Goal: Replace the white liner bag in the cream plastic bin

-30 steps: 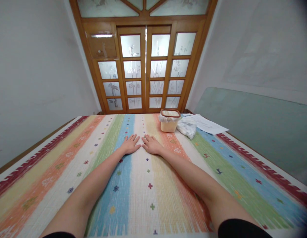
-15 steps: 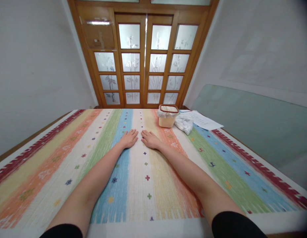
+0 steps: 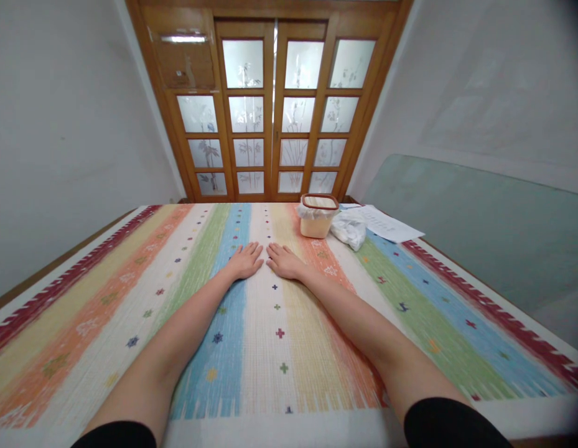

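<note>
My left hand (image 3: 245, 261) lies palm down on the striped tablecloth (image 3: 265, 323), over its blue and white stripes, fingers stretched out and holding nothing. Close beside it, my right hand (image 3: 284, 261) rests flat in the same way, across the white and yellow stripes. A narrow gap separates the two hands. Beyond the right hand stands a cream bin (image 3: 315, 226) with a brown rim, lined with a clear plastic bag. A crumpled white plastic bag (image 3: 348, 231) lies against the bin's right side.
Sheets of printed paper (image 3: 391, 223) lie behind and right of the plastic bag. A pale green panel (image 3: 475, 230) runs along the table's right side. Wooden doors with frosted panes (image 3: 249, 115) stand past the far edge, with grey walls at both sides.
Both hands stay flat on the cloth in nearly the same place. The whole view has shifted very slightly; the bin, bag and papers have not moved on the table.
</note>
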{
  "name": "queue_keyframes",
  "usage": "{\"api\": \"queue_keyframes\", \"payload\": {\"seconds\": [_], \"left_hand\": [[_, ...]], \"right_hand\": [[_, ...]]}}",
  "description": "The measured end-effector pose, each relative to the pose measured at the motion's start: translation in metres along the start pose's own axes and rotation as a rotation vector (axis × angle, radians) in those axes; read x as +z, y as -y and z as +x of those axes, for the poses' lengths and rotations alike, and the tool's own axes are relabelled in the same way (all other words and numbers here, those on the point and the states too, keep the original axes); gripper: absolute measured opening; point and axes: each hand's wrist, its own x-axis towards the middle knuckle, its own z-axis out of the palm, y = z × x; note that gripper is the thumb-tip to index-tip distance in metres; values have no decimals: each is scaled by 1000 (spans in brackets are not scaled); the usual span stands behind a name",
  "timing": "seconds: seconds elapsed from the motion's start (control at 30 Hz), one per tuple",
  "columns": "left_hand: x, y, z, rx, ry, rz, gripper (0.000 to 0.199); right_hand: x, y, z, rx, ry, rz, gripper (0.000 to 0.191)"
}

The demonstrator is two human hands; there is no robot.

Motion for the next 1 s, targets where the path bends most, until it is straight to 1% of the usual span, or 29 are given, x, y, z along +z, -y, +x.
{"api": "queue_keyframes", "payload": {"seconds": [0.17,0.37,0.6,0.83,1.0], "left_hand": [[-4,-2,0,-4,31,31,69],[0,-1,-2,0,-6,1,66],[4,-2,-10,23,-19,-23,62],[-1,-4,-12,27,-24,-46,63],[-2,-4,-13,35,-27,-53,64]], "right_hand": [[3,0,-2,-14,-45,-25,68],[4,-2,-3,1,-34,8,67],[-5,-1,-9,-31,-34,39,64],[-7,-1,-13,-50,-16,49,75],[-9,-1,-12,-44,-10,50,75]]}}
